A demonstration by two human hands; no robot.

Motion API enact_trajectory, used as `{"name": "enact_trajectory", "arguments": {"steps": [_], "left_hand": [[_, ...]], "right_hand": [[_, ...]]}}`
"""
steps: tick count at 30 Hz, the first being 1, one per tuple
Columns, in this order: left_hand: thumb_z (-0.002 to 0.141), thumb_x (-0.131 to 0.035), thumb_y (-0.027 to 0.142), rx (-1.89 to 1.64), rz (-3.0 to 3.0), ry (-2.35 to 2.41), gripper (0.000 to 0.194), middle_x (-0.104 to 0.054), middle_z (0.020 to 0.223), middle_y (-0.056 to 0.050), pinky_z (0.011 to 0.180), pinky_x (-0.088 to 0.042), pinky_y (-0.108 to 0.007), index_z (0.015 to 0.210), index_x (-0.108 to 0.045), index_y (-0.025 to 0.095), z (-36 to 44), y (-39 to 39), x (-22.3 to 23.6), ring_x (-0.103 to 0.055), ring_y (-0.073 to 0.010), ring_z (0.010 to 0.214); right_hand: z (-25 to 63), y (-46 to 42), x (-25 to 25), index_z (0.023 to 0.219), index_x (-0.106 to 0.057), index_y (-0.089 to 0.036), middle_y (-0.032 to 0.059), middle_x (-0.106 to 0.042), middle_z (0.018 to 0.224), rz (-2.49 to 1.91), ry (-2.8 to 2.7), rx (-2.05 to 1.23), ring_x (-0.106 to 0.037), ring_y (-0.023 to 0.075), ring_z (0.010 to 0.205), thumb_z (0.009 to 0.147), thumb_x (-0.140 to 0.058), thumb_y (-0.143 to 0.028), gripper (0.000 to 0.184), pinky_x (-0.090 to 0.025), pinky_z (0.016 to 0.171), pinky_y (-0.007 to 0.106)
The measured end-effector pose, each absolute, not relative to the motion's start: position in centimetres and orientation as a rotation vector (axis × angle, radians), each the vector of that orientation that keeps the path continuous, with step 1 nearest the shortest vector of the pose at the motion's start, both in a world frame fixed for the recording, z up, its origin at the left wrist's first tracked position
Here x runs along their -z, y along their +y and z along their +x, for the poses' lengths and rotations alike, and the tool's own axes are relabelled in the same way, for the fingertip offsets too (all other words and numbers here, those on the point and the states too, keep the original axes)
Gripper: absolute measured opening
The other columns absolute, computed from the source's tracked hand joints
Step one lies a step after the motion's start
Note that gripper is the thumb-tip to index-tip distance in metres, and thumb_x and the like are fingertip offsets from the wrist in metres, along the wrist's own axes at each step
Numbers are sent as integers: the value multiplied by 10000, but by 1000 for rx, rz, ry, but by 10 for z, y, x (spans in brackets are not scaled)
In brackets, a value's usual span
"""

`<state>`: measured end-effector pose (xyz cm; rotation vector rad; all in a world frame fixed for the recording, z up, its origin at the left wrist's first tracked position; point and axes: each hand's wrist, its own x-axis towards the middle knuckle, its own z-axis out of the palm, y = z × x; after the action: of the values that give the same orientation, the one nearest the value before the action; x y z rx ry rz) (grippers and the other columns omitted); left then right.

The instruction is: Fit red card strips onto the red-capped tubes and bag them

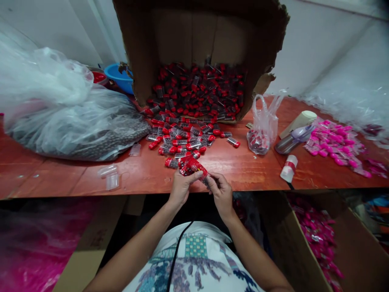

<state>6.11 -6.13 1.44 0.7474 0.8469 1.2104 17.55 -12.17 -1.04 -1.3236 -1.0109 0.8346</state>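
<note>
Between my two hands is a small red printed packet (pixel 194 165) with dark contents, held over the table's front edge. My left hand (pixel 182 184) is closed on its left side, thumb on top. On its lower right end, the fingers of my right hand (pixel 221 190) pinch it. Just beyond lies a pile of small clear tubes with red caps (pixel 182 140) and dark contents, some touching the packet's far side. The pile spills out of a cardboard box (pixel 139 52) lying on its side.
A large clear bag of dark beads (pixel 82 125) fills the table's left. Empty clear tubes (pixel 112 181) lie nearer. To the right are a small plastic bag (pixel 263 129), a scoop (pixel 293 138), a white roll (pixel 288 168) and pink-capped pieces (pixel 336 142). An open carton (pixel 306 243) stands below.
</note>
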Motion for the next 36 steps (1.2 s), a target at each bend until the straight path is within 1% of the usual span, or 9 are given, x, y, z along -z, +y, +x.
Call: {"name": "enact_trajectory", "arguments": {"steps": [4, 8, 10, 14, 20, 23, 28, 32, 36], "left_hand": [[548, -812, 182, -1153, 726, 851, 237, -684, 713, -20, 684, -481, -262, 728, -665, 134, 62, -62, -14, -618, -144, 649], [519, -824, 173, -1196, 706, 900, 285, -692, 741, -10, 709, -479, -263, 761, -677, 144, 59, -59, -13, -622, -140, 667], [508, -829, 173, -1185, 716, 907, 306, -699, 762, -15, 726, -479, -271, 776, -684, 146, 58, -58, -12, -626, -146, 684], [504, -830, 179, -1119, 770, 919, 287, -694, 748, -18, 708, -472, -260, 748, -684, 139, 56, -58, -14, -617, -146, 675], [538, -819, 186, -1118, 868, 947, 240, -671, 692, -10, 664, -466, -244, 709, -660, 132, 56, -59, -16, -592, -131, 633], [541, -819, 194, -1101, 829, 951, 255, -680, 705, -17, 660, -477, -254, 735, -664, 136, 57, -61, -13, -606, -144, 637], [517, -827, 157, -1016, 750, 887, 306, -693, 765, -33, 716, -490, -268, 779, -671, 132, 56, -62, -11, -625, -152, 692], [522, -827, 175, -1024, 718, 877, 311, -695, 772, -35, 720, -496, -272, 789, -675, 128, 54, -61, -12, -631, -152, 692], [524, -827, 194, -1015, 755, 910, 280, -692, 733, -24, 676, -500, -262, 747, -673, 127, 54, -62, -12, -632, -151, 657]], "right_hand": [[174, -121, 11, 1036, -594, -222, 27, -637, 882, -1310, -962, -834, -595, 145, 715, 837, -588, -376, 252, -498, 559, 243], [177, -121, 11, 1152, -596, -272, 45, -567, 1070, -1265, -1137, -866, -581, 181, 969, 822, -607, -312, 333, -516, 833, 313], [179, -121, 13, 1181, -592, -292, 40, -532, 1071, -1253, -1143, -871, -568, 183, 1004, 821, -605, -290, 360, -503, 885, 327], [178, -124, 16, 1205, -567, -295, 32, -533, 1053, -1253, -1049, -878, -574, 184, 988, 805, -630, -269, 406, -507, 895, 348], [175, -132, 13, 1158, -612, -300, 47, -540, 1031, -1338, -1127, -749, -578, 187, 962, 833, -591, -276, 326, -532, 828, 328], [174, -130, 13, 1128, -619, -275, 43, -576, 1062, -1276, -979, -878, -589, 196, 989, 813, -621, -283, 315, -516, 879, 361], [174, -127, 16, 1134, -589, -246, 38, -620, 1085, -1127, -771, -1114, -603, 196, 976, 772, -671, -272, 372, -536, 852, 366], [176, -128, 17, 1196, -558, -256, 44, -578, 1111, -1152, -835, -1071, -588, 189, 988, 781, -661, -293, 429, -537, 851, 352], [183, -126, 17, 1283, -500, -324, 41, -465, 1235, -1201, -1041, -957, -578, 153, 936, 789, -651, -267, 520, -526, 851, 321]]}}
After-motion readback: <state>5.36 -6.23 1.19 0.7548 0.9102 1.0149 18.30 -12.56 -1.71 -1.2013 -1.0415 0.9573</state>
